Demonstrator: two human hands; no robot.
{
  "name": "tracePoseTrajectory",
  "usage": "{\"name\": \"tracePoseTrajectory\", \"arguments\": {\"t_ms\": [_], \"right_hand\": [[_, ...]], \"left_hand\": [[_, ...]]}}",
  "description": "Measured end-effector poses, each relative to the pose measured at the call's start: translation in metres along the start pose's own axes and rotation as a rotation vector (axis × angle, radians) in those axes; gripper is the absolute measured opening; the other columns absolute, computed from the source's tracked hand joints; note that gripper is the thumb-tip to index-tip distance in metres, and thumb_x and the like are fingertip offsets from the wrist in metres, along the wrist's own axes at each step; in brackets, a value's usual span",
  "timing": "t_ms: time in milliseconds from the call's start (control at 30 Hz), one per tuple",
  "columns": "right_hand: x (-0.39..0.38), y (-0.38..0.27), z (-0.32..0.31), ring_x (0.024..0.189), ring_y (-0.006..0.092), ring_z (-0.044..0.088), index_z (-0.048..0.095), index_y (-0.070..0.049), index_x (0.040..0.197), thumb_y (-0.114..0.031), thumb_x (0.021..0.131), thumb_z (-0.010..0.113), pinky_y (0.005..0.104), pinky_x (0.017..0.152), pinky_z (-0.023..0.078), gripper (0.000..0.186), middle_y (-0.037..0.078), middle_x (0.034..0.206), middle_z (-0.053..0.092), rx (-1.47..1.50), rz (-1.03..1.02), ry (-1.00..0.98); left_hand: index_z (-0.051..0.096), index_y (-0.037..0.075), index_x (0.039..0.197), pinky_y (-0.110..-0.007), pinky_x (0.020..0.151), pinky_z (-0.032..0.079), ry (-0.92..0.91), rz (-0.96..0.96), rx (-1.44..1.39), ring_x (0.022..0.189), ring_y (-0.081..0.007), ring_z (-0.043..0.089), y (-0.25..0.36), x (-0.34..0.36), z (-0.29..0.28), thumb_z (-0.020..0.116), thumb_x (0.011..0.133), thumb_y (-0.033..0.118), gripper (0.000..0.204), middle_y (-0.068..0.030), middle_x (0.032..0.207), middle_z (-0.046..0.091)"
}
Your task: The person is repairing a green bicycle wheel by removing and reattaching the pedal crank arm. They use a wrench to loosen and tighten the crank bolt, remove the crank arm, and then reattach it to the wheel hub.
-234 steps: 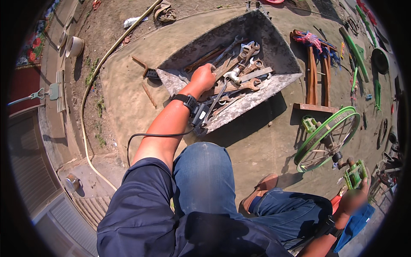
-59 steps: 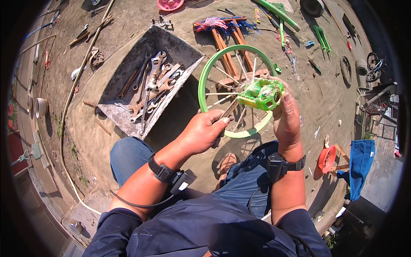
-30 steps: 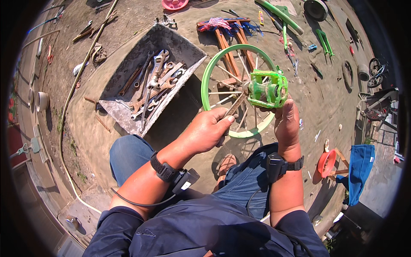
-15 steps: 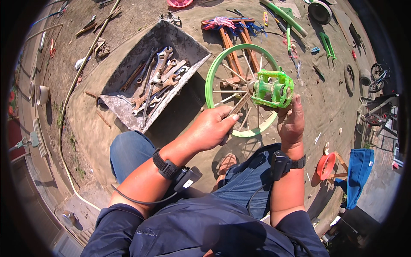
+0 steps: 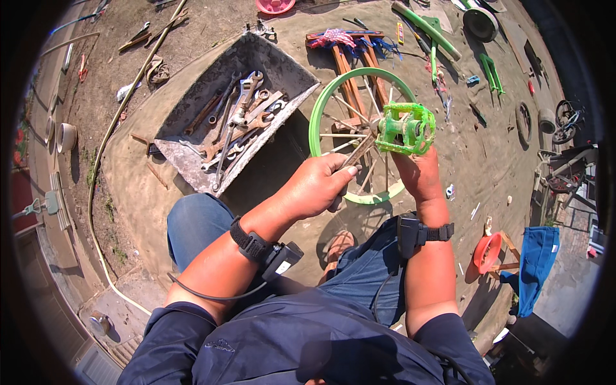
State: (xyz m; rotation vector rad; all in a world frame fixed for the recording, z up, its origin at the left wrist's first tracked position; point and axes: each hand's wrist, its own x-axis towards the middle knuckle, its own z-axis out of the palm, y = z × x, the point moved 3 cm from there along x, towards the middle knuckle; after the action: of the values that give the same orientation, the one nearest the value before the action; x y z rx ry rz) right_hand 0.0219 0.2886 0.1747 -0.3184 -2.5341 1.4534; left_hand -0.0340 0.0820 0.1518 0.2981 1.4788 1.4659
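My left hand is closed round the handle of a rusty wrench, thumb along the top. The wrench slants up to the right and its far end meets the axle end of a bright green bicycle pedal. From below and behind, my right hand grips that pedal; its fingers are mostly hidden by the green frame. Beneath the pedal and wrench, a light green spoked wheel lies lower down, partly covered by them.
A grey metal tray with several wrenches stands left of my hands. Beyond the wheel is a wooden stand with coloured cloth strips. Green tubes, a green fork and a red bowl lie to the right. A hose runs along the left.
My right hand has moved from the pedal's lower right side to below and behind it, its thumb now out of sight. The pedal has shifted slightly left. My left hand keeps the wrench.
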Motion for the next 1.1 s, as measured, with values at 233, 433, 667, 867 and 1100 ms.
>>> {"name": "tracePoseTrajectory", "arguments": {"t_ms": [233,433,667,867,1100], "right_hand": [[0.015,0.013,0.002,0.098,0.0314,0.062,0.069,-0.009,0.103,-0.016,0.077,0.076,0.0418,0.088,0.048,0.027,0.012,0.102,0.068,-0.674,-0.367,0.115],[0.039,0.034,0.018,0.091,0.0308,0.065,0.067,-0.005,0.104,-0.023,0.079,0.078,0.038,0.083,0.051,0.033,0.016,0.097,0.068,-0.289,-0.04,-0.051],[0.056,0.06,0.041,0.088,0.0246,0.065,0.062,-0.001,0.101,-0.029,0.075,0.079,0.0351,0.083,0.051,0.042,0.015,0.095,0.068,-0.087,0.041,-0.195],[0.057,0.058,0.058,0.087,0.0252,0.064,0.062,-0.003,0.101,-0.026,0.077,0.079,0.0348,0.083,0.05,0.037,0.013,0.092,0.066,-0.09,-0.002,-0.051],[0.062,0.058,0.063,0.081,0.0269,0.061,0.063,-0.004,0.093,-0.03,0.078,0.081,0.0356,0.077,0.049,0.036,0.013,0.087,0.064,-0.066,0.012,-0.064]], "left_hand": [[0.064,0.002,0.107,-0.026,0.048,0.044,0.182,0.119,0.29,0.052,-0.0076,0.054,0.001,-0.002,-0.024,0.061,0.097,0.021,0.021,0.0001,0.063,0.057],[0.066,0.002,0.112,-0.042,0.074,0.051,0.487,0.324,0.748,0.086,-0.0377,0.067,0.002,-0.003,-0.05,0.068,0.091,0.029,0.034,-0.023,0.093,0.069],[0.065,0.001,0.114,-0.042,0.076,0.051,0.545,0.293,0.748,0.088,-0.0371,0.067,-0.006,-0.008,-0.065,0.066,0.092,0.032,0.037,-0.0222,0.096,0.069],[0.065,-0.001,0.113,-0.039,0.078,0.051,0.548,0.28,0.637,0.087,-0.0341,0.067,-0.014,-0.005,-0.073,0.066,0.093,0.028,0.036,-0.0218,0.096,0.069],[0.065,-0.002,0.113,-0.035,0.077,0.05,0.542,0.246,0.57,0.084,-0.0247,0.067,-0.019,-0.001,-0.076,0.065,0.093,0.025,0.033,-0.0181,0.094,0.07]]}}
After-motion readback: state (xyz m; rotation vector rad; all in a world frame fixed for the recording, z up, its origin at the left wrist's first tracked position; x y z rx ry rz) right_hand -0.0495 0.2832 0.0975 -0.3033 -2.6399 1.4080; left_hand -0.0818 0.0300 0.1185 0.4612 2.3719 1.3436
